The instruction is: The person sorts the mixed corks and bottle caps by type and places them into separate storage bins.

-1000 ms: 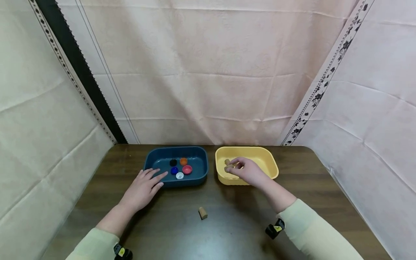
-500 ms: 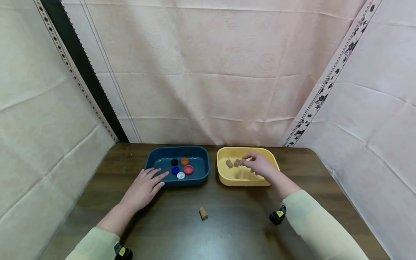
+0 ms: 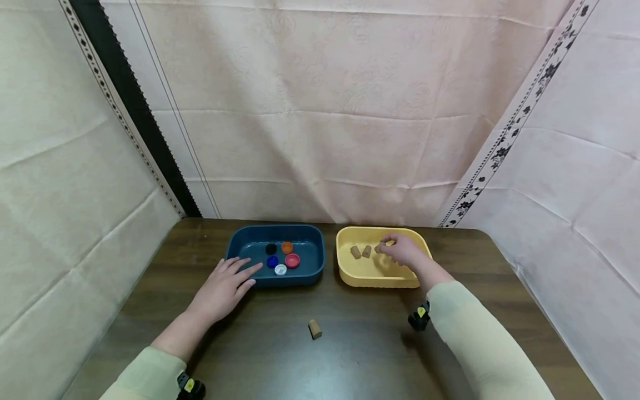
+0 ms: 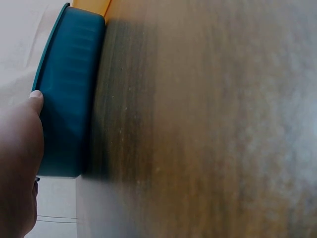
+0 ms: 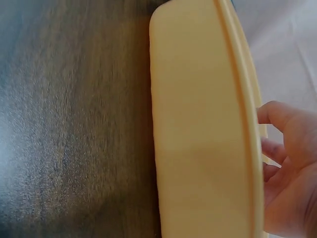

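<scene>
Inside the yellow tray [image 3: 380, 280], my right hand [image 3: 404, 253] brings thumb and finger together at a small cork [image 3: 377, 249]. Two more corks, a left one [image 3: 355, 253] and a right one [image 3: 366, 251], lie beside it on the tray floor. In the right wrist view the tray wall hides the fingertips. My left hand [image 3: 220, 291] rests at the near left corner of the blue tray [image 3: 272, 282] with fingers spread over the rim. That tray holds several bottle caps: black [image 3: 271, 249], orange [image 3: 287, 248], blue [image 3: 272, 261], pink [image 3: 292, 260] and white [image 3: 280, 269].
A lone cork [image 3: 315, 329] lies on the brown wooden table [image 3: 360, 355], in front of the gap between the trays. Pale cloth [image 3: 320, 111] hangs behind the table and along both sides.
My right hand has shifted rightward inside the yellow tray, and two corks now lie apart from its fingers. The left hand stays at the blue tray; the head view has shifted slightly.
</scene>
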`<state>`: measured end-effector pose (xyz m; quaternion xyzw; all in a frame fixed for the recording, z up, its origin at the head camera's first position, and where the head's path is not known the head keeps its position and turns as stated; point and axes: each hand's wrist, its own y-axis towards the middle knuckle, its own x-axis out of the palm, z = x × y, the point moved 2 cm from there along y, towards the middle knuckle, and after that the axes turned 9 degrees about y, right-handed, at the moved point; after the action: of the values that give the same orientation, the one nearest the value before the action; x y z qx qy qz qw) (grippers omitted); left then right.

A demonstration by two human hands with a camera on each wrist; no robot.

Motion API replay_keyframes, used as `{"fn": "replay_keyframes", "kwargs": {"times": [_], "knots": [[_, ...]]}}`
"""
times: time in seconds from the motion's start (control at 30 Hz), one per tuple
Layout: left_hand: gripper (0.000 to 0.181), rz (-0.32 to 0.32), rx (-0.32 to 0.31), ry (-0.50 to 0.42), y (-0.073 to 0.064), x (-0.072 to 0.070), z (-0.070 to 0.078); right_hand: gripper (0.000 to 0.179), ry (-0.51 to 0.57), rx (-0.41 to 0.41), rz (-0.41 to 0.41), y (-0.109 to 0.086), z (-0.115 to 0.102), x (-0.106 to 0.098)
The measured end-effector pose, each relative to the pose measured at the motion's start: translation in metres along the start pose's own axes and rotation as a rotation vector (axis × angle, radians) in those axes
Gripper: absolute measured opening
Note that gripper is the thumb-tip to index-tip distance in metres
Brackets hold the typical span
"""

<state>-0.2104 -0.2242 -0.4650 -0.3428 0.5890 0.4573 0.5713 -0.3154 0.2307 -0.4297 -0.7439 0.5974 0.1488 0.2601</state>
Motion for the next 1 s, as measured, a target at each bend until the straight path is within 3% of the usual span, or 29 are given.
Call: {"fn": "replay_keyframes", "kwargs": {"times": [0.33,1.0], "knots": [[0.049,0.034,0.013,-0.012,-0.001,0.003,0.002,0.042,-0.158,-0.036,-0.006,0.012,0.013,0.006],[0.049,0.017,0.004,-0.012,-0.002,0.001,-0.001,0.044,-0.195,-0.081,0.007,0.016,0.013,0.015]]}}
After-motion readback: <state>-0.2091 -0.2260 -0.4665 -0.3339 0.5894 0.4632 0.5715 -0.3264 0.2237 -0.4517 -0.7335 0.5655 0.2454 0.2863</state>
